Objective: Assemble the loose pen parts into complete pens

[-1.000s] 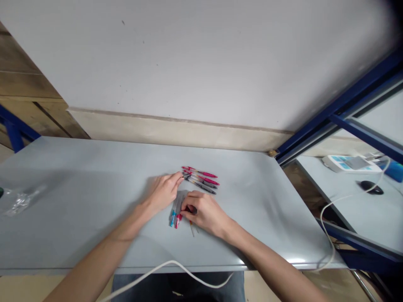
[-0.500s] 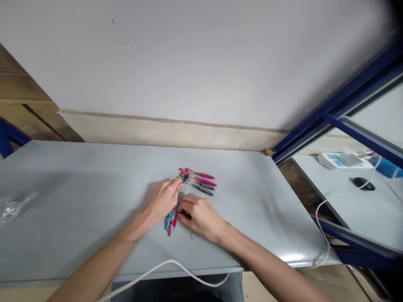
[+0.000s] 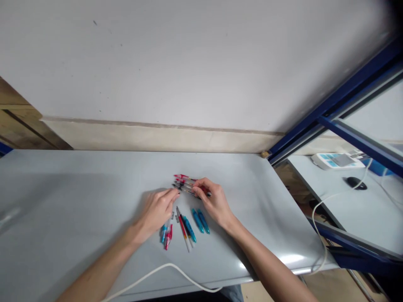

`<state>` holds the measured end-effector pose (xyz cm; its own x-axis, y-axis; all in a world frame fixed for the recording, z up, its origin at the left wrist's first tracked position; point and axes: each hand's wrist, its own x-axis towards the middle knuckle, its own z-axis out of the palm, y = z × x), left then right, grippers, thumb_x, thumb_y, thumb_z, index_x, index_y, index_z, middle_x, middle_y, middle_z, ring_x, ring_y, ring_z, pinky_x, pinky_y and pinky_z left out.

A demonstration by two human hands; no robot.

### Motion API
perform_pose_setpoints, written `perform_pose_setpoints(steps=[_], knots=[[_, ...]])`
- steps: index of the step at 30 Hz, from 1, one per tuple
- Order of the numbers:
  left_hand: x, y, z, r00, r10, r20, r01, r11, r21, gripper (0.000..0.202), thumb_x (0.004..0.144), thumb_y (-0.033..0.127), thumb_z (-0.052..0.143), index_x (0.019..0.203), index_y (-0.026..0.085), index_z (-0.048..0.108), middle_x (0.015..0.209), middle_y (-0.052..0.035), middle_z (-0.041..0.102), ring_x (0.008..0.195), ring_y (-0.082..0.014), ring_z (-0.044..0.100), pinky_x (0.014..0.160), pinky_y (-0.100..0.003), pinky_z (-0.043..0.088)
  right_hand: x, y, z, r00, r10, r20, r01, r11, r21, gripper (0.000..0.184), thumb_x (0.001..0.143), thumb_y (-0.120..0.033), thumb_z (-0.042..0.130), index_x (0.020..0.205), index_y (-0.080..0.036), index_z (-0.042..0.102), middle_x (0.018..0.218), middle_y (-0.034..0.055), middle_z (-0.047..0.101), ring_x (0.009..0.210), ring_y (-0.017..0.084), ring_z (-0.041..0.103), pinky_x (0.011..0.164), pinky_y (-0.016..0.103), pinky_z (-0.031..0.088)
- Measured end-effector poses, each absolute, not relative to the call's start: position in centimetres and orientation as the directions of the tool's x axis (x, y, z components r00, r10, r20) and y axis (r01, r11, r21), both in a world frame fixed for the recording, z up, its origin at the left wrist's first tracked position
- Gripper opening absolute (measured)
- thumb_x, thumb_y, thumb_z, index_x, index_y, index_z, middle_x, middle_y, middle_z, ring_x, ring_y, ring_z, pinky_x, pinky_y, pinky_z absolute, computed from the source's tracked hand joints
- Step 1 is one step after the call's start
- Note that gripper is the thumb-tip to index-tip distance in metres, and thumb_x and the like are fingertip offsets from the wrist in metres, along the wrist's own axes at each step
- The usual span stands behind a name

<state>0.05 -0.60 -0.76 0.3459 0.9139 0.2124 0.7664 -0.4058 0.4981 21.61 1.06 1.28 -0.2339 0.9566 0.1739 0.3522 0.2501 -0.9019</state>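
Note:
A small row of red and black pens (image 3: pixel 185 183) lies in the middle of the pale grey table (image 3: pixel 78 197). My right hand (image 3: pixel 212 201) rests over the row's right end, its fingers curled and pinched on the pens there. My left hand (image 3: pixel 157 212) lies beside the row's left end, fingertips touching the pen tips, fingers bent. Nearer to me lie loose pen parts: two blue barrels (image 3: pixel 200 220), a red refill with a blue piece (image 3: pixel 185 226), and blue and red pieces (image 3: pixel 166 235) partly under my left hand.
A white cable (image 3: pixel 163 268) runs along the table's near edge. A white wall rises behind. To the right, past a blue metal frame (image 3: pixel 330 109), a second table holds a white device (image 3: pixel 333 160), a black mouse (image 3: pixel 354 182) and a cable.
My right hand has left the loose parts and moved up onto the pen row, uncovering the blue barrels and refill. My left hand slid slightly toward me. The view has shifted left.

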Motion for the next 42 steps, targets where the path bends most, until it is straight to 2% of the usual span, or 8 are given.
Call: perform_pose_setpoints(steps=[10,15,21,25,28,31,37,42], knots=[[0.0,-0.5,-1.0,0.369,0.901,0.227,0.725,-0.432,0.536,0.024,0.098,0.014,0.044,0.085,0.021,0.063,0.082,-0.0018,0.067,0.071,-0.0150,0.061,0.066,-0.025,0.040,21.4,1.1,1.3,-0.327,0.913,0.244,0.334,0.353,-0.874,0.014,0.097,-0.020,0.057,0.093,-0.021,0.071,0.093,0.0056,0.072,0.085,0.021,0.066,0.081,0.033,0.049],[0.1,-0.5,-1.0,0.393,0.878,0.273,0.684,-0.478,0.551,0.027,0.101,0.017,0.041,0.095,0.022,0.067,0.091,-0.0043,0.068,0.077,-0.0159,0.065,0.069,-0.025,0.045,21.1,0.9,1.2,-0.353,0.897,0.267,0.320,0.384,-0.866,0.014,0.097,-0.022,0.057,0.093,-0.021,0.070,0.092,0.0064,0.071,0.084,0.021,0.065,0.077,0.033,0.050],[0.4,-0.7,-0.4,0.493,0.839,0.231,0.698,-0.540,0.470,0.021,0.104,0.030,0.045,0.110,0.023,0.065,0.104,-0.0050,0.071,0.085,-0.0193,0.068,0.071,-0.028,0.047,20.8,0.4,0.7,-0.371,0.897,0.239,0.305,0.362,-0.881,0.006,0.096,-0.024,0.060,0.095,-0.022,0.065,0.089,0.0040,0.070,0.080,0.020,0.065,0.076,0.031,0.050],[0.4,-0.8,-0.3,0.542,0.800,0.257,0.675,-0.596,0.434,0.024,0.105,0.035,0.047,0.101,0.021,0.065,0.093,-0.0036,0.072,0.076,-0.0169,0.067,0.066,-0.026,0.044,20.7,0.4,1.0,-0.445,0.879,0.170,0.286,0.320,-0.903,0.015,0.098,-0.036,0.059,0.093,-0.023,0.060,0.077,0.0007,0.067,0.068,0.018,0.061,0.067,0.028,0.047],[0.3,-0.8,-0.3,0.532,0.805,0.263,0.683,-0.591,0.430,0.032,0.106,0.032,0.042,0.088,0.021,0.066,0.079,-0.0021,0.070,0.066,-0.0146,0.064,0.062,-0.025,0.041,21.0,0.3,1.6,-0.464,0.869,0.170,0.347,0.355,-0.868,0.026,0.101,-0.042,0.054,0.086,-0.023,0.061,0.071,0.0000,0.064,0.064,0.017,0.057,0.063,0.028,0.044],[0.2,-0.8,-0.4,0.498,0.823,0.274,0.700,-0.567,0.434,0.030,0.105,0.036,0.044,0.092,0.022,0.068,0.075,-0.0020,0.069,0.063,-0.0151,0.063,0.062,-0.025,0.041,21.9,-0.9,2.0,-0.349,0.916,0.197,0.508,0.362,-0.781,0.031,0.103,-0.041,0.049,0.079,-0.023,0.060,0.067,0.0004,0.060,0.059,0.017,0.052,0.060,0.028,0.039],[0.1,-0.5,-0.4,0.509,0.815,0.277,0.654,-0.575,0.491,0.026,0.105,0.032,0.042,0.107,0.024,0.066,0.084,-0.0029,0.072,0.070,-0.0154,0.067,0.066,-0.024,0.045,23.5,-5.0,1.1,-0.287,0.956,0.068,0.809,0.279,-0.517,0.009,0.096,-0.029,0.059,0.090,-0.023,0.060,0.076,0.0013,0.065,0.059,0.016,0.054,0.058,0.027,0.032],[0.1,-0.4,-0.5,0.501,0.826,0.258,0.655,-0.557,0.511,0.021,0.105,0.028,0.042,0.107,0.024,0.061,0.090,-0.0017,0.072,0.073,-0.0149,0.066,0.068,-0.025,0.046,23.4,-4.4,1.6,-0.303,0.952,0.048,0.819,0.286,-0.498,0.006,0.092,-0.024,0.061,0.087,-0.021,0.061,0.082,0.0032,0.067,0.064,0.016,0.056,0.062,0.028,0.035]])
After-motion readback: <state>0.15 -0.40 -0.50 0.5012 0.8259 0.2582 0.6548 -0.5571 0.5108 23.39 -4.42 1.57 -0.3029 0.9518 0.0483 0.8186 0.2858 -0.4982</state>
